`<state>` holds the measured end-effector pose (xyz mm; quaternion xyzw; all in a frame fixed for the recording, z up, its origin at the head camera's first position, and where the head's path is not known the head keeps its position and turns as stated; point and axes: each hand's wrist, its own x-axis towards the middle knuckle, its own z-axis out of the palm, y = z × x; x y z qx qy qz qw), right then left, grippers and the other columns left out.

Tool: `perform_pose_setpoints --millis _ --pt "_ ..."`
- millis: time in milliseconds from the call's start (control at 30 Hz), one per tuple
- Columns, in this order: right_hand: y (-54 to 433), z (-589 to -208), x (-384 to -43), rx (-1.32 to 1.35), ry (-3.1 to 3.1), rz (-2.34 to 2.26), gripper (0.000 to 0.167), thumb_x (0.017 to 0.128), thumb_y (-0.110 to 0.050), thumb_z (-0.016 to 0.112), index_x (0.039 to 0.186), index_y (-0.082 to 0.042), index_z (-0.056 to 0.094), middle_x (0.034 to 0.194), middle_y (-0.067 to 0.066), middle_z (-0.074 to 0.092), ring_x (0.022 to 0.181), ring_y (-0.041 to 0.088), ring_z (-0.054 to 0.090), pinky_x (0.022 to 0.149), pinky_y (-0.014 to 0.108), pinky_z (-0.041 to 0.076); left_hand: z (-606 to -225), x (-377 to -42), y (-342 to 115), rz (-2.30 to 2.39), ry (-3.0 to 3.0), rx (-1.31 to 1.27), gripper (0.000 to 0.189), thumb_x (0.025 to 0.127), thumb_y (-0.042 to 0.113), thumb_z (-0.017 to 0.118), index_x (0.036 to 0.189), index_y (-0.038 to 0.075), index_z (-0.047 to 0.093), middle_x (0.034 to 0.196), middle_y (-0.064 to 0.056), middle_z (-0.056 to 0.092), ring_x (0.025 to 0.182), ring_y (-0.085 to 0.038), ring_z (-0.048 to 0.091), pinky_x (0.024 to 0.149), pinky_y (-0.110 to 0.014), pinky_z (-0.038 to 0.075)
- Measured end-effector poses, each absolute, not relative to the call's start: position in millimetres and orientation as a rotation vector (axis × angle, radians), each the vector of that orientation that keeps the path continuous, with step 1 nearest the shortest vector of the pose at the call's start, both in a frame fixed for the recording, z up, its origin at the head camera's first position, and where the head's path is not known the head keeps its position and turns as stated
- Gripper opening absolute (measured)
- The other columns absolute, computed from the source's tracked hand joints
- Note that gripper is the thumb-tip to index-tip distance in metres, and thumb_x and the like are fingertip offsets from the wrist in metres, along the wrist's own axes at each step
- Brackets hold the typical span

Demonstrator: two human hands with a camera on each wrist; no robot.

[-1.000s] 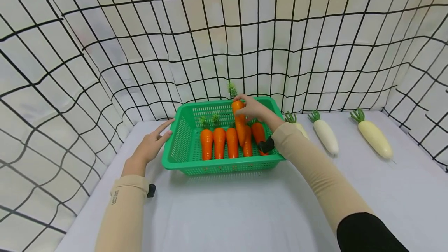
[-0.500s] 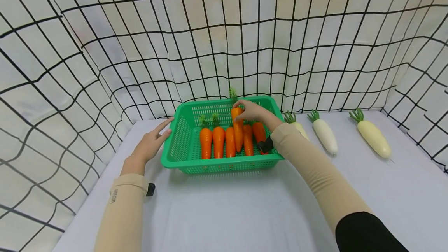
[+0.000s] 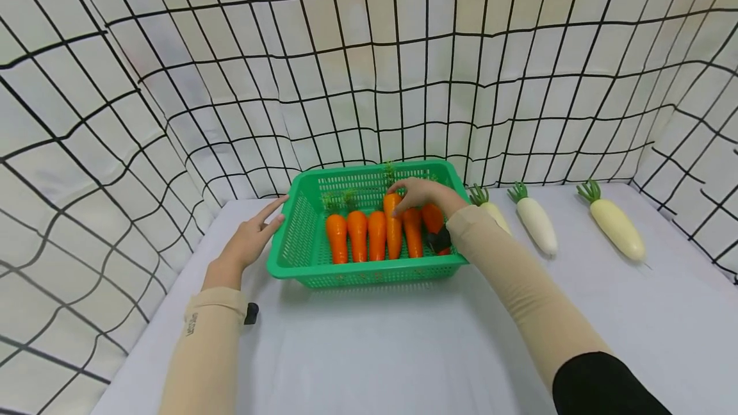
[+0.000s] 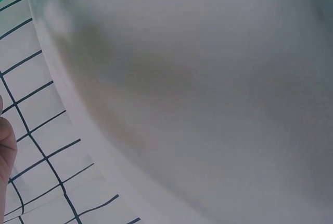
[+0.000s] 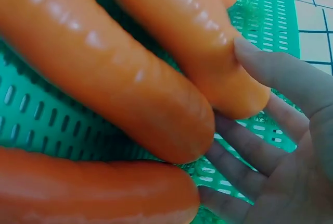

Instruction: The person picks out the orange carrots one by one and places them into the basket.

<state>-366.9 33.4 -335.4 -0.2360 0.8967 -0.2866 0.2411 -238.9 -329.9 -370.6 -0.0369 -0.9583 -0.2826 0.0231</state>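
Observation:
A green plastic basket (image 3: 369, 270) holds a row of several orange carrots, with green leafy tops along its back wall. In the head view my right hand (image 3: 425, 193) holds one carrot (image 3: 394, 235) by its thick upper end, inside the row. The right wrist view shows the thumb on that carrot (image 5: 208, 47) and the other fingers beyond its end, close to neighbouring carrots (image 5: 140, 88). My left hand (image 3: 248, 240) has its fingers extended to the basket's left rim, at or touching it. Only a sliver of the left hand (image 4: 6, 146) shows in the left wrist view.
Right of the basket lie a white radish (image 3: 537, 226), a pale yellow radish (image 3: 618, 229) and another pale radish (image 3: 494, 215) partly behind the right sleeve. Black wire mesh (image 3: 369, 88) backed with white cloth encloses the white-covered table (image 3: 369, 351) at back and sides.
My right hand has lowered the carrot from a raised, leaning position into the row in the basket. The carrots to its left have shifted slightly leftward. My left hand stays at the rim.

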Motion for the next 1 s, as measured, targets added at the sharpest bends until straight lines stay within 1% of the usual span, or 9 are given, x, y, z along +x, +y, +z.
perform_pose_setpoints --millis 100,267,367,633,833,1000 --pt "33 -338 -368 -0.676 2.457 -0.740 0.062 0.096 -0.021 0.074 0.152 -0.012 0.049 0.159 0.017 0.037 0.136 0.035 0.045 0.112 0.050 0.038 -370 -239 -331 -0.872 -2.959 -0.111 0.065 0.109 0.057 0.032 0.166 0.028 0.022 0.137 -0.038 0.054 0.123 -0.058 0.053 0.092 -0.072 0.045" --pt "31 -340 -368 -0.745 2.445 -0.669 0.057 0.098 -0.022 0.072 0.149 -0.008 0.052 0.151 0.020 0.048 0.135 0.035 0.049 0.111 0.048 0.040 -370 -237 -333 -0.874 -2.952 -0.113 0.064 0.110 0.055 0.032 0.165 0.025 0.022 0.137 -0.038 0.055 0.123 -0.058 0.053 0.094 -0.073 0.044" --pt "30 -340 -367 -0.764 2.434 -0.652 0.053 0.099 -0.021 0.072 0.147 -0.008 0.055 0.148 0.021 0.052 0.135 0.035 0.050 0.111 0.047 0.041 -370 -236 -333 -0.878 -2.953 -0.110 0.064 0.109 0.056 0.032 0.165 0.025 0.022 0.137 -0.038 0.054 0.123 -0.058 0.053 0.094 -0.073 0.044" --pt "37 -340 -365 -0.769 2.431 -0.651 0.051 0.099 -0.019 0.072 0.146 -0.008 0.057 0.146 0.022 0.054 0.134 0.035 0.051 0.111 0.046 0.042 -371 -238 -327 -0.896 -2.962 -0.109 0.064 0.109 0.057 0.032 0.166 0.029 0.021 0.139 -0.037 0.054 0.124 -0.057 0.053 0.093 -0.072 0.045" --pt "41 -326 -365 -0.792 2.445 -0.662 0.052 0.098 -0.018 0.071 0.147 -0.007 0.055 0.145 0.021 0.054 0.133 0.036 0.052 0.110 0.048 0.043 -365 -241 -325 -0.883 -2.967 -0.130 0.065 0.109 0.058 0.031 0.166 0.029 0.021 0.141 -0.036 0.053 0.125 -0.056 0.052 0.096 -0.073 0.043" --pt "45 -311 -362 -0.826 2.416 -0.721 0.053 0.100 -0.017 0.068 0.149 -0.005 0.052 0.146 0.023 0.053 0.130 0.036 0.054 0.105 0.047 0.048 -361 -242 -327 -0.879 -2.987 -0.152 0.065 0.109 0.057 0.032 0.166 0.028 0.020 0.138 -0.035 0.055 0.124 -0.055 0.054 0.096 -0.073 0.043"
